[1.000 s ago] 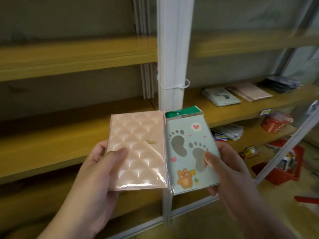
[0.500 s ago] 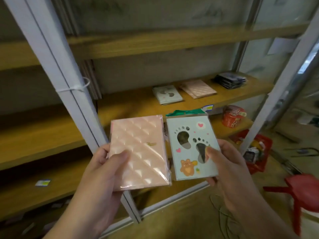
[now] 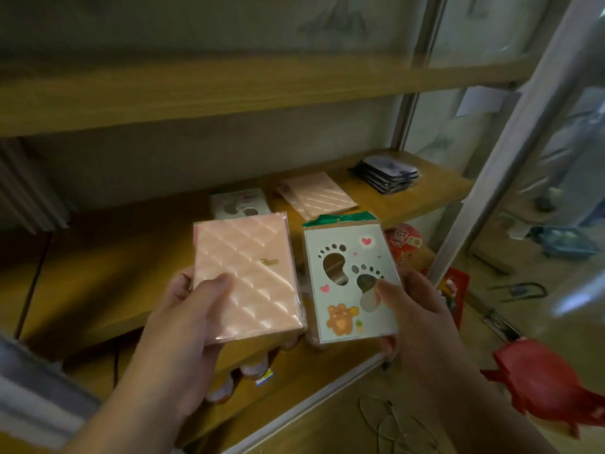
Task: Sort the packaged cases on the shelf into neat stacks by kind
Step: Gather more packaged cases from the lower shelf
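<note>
The left hand (image 3: 183,326) gripped the pink quilted case (image 3: 247,278), thumb pressed on its face and fingers curled beneath; the right hand (image 3: 415,322) pinched the footprint case (image 3: 352,283) the same way, thumb on the printed card. Both packages sat side by side, just apart, near the middle of the view.

Compared with half a second earlier, the white upright post that had crossed in front of the left hand had slipped out toward 8 o'clock, and the shelf board (image 3: 137,273) now lay open behind the hands. The stacks had come much closer: the footprint stack (image 3: 240,204) showed just past the pink case at 12 o'clock, the pink stack (image 3: 316,198) beside it toward 1 o'clock, and the dark stack (image 3: 388,173) farther off at 2 o'clock.

That probably meant carrying was nearly over and placing came next. Each held case sat opposite the other kind's pile, so the hands would likely need to cross or take turns.
</note>
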The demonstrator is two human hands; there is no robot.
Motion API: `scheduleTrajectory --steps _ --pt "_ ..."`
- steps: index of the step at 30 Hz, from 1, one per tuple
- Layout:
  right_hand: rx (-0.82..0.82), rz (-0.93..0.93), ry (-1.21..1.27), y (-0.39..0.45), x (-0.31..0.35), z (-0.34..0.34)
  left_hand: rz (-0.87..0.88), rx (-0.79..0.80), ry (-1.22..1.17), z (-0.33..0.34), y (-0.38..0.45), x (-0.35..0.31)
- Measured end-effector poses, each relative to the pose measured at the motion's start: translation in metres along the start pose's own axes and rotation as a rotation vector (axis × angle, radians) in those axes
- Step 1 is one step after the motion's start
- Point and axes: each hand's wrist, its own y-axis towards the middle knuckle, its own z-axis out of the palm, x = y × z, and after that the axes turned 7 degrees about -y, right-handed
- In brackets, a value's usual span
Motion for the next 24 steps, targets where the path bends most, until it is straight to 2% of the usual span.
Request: scheduleTrajectory --steps 9,17,24 --pt "-0.038 0.049 0.043 0.104 0.004 -0.028 -0.017 0.007 0.019 0.065 0.076 0.013" --pt "0.034 0.130 0.008 0.180 0.008 -0.064 0.029 -0.066 0.041 0.114 0.118 0.038" --pt "0.142 0.138 -0.034 0.240 0.016 -0.102 0.186 -0.177 0.330 0.199 0.176 0.042"
